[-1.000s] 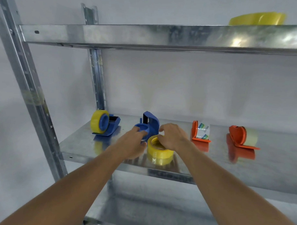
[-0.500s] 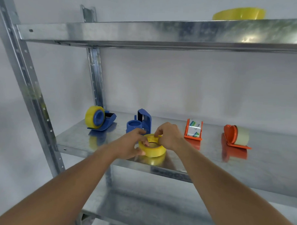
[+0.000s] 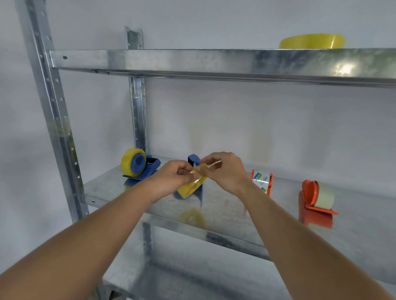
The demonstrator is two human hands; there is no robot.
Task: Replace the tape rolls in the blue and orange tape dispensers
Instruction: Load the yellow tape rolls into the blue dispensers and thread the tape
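Fingers of left hand point(image 3: 173, 179) and right hand point(image 3: 225, 171) pinch yellow roll point(image 3: 192, 186) above shelf point(image 3: 224, 209), near its front edge, before empty blue dispenser point(image 3: 194, 160); open shelf lies right.

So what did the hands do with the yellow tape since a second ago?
A second ago the yellow tape roll lay flat on the shelf under the right hand. Now both hands hold it up off the shelf, tilted: the left hand grips the roll and the right hand pinches at its top edge. The two blue dispensers and two orange dispensers stayed where they were.
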